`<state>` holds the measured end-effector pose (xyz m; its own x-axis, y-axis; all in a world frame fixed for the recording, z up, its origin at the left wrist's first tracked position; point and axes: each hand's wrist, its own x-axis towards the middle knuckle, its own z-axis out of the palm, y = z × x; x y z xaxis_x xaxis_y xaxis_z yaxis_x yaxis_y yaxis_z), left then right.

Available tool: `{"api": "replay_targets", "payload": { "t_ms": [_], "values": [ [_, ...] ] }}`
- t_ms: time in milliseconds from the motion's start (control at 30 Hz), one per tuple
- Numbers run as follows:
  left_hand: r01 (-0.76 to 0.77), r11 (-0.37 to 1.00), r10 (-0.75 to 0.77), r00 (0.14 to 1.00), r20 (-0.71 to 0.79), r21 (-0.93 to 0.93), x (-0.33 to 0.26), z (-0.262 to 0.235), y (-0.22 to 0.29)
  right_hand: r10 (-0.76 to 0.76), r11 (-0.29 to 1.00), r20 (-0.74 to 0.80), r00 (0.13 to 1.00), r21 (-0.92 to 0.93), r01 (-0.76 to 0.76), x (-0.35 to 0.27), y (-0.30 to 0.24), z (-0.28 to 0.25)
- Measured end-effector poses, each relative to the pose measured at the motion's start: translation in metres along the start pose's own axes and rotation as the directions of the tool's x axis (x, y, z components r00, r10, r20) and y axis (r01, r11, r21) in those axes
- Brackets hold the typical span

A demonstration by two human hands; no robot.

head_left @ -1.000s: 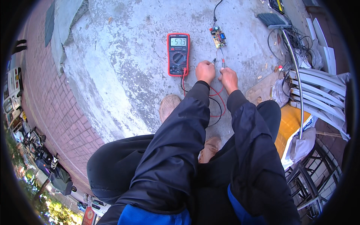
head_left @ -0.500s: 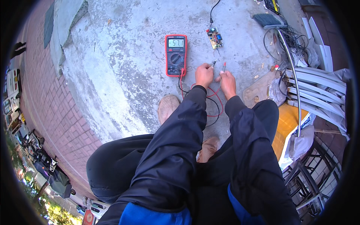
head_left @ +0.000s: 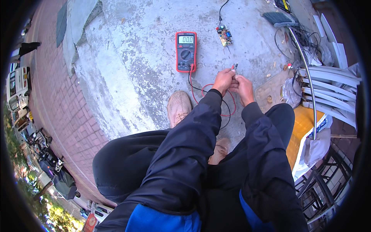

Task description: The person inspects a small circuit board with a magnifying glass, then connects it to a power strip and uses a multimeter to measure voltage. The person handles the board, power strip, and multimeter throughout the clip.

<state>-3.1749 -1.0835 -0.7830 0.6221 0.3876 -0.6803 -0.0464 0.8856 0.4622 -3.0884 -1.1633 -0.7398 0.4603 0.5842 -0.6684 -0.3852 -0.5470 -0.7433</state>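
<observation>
A red multimeter (head_left: 186, 51) lies on the concrete floor (head_left: 131, 58), a small green circuit board (head_left: 224, 35) just beside it toward the far edge. A broom (head_left: 297, 42) and white plastic chairs (head_left: 332, 92) crowd the right side. Left hand (head_left: 223, 80) and right hand (head_left: 243, 86) touch, both pinched shut on the probe tips (head_left: 234, 67), whose red and black leads (head_left: 216, 104) trail back to the meter.

Single head view, looking steeply down and forward over dark sleeves rising from the lower edge. Left hand (head_left: 223, 79) and right hand (head_left: 243, 86) near, just above centre, touching. Meter (head_left: 186, 51) on concrete just beyond the left hand. Fisheye rim bending brick paving far left, chairs (head_left: 332, 92) right.
</observation>
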Motion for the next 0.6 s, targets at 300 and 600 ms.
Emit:
{"api": "replay_targets", "payload": {
  "t_ms": [300, 600],
  "values": [
    [0.107, 0.994, -0.1, 0.98, 0.17, -0.035, -0.015, 0.01, 0.003, 0.013, 0.998, -0.087, 0.996, 0.067, -0.008, 0.002, 0.014, -0.016],
    [-0.04, 0.836, 0.179, 0.963, -0.203, 0.548, 0.001, -0.018, 0.024, 0.001, 0.987, -0.35, 0.937, 0.15, 0.055, 0.013, 0.016, -0.021]
  ]
}}
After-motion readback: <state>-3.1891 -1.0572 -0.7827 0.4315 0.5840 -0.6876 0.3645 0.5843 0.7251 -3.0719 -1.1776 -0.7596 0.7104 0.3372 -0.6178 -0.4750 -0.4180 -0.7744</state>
